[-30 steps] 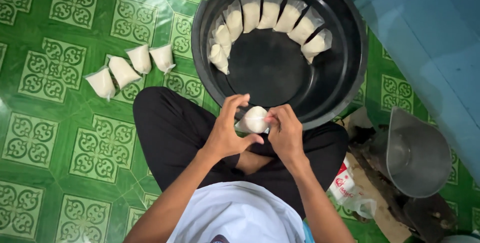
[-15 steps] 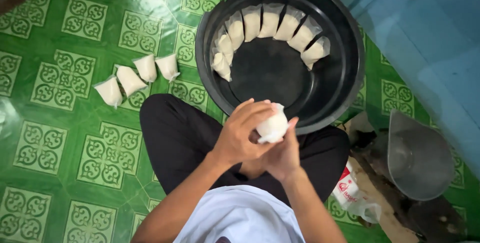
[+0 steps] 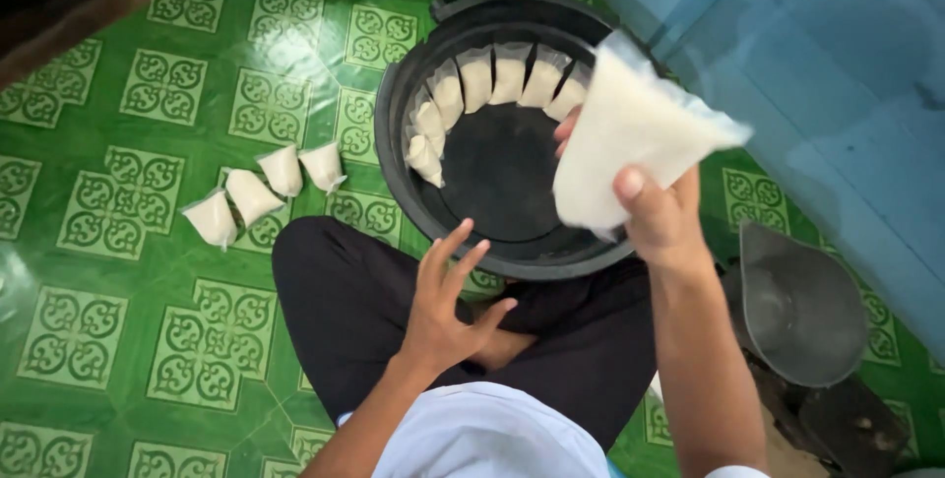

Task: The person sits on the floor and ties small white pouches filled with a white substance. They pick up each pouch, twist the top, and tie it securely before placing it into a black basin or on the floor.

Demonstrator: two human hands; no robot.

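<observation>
My right hand grips a clear plastic bag of white grain, lifted above the right side of a black round tub. Several similar filled bags lean in a row along the tub's far inner wall. My left hand hovers open over my lap with fingers spread, holding nothing. I sit cross-legged in black trousers behind the tub.
Three filled bags lie on the green patterned floor tiles to the left. A grey metal scoop rests at the right, on dark objects. A blue wall or sheet runs along the far right. Dark legs of some furniture stand at the top.
Both hands were together on the bag over my lap. Now my right hand alone has raised the bag up over the tub, and my left hand has let go and opened.
</observation>
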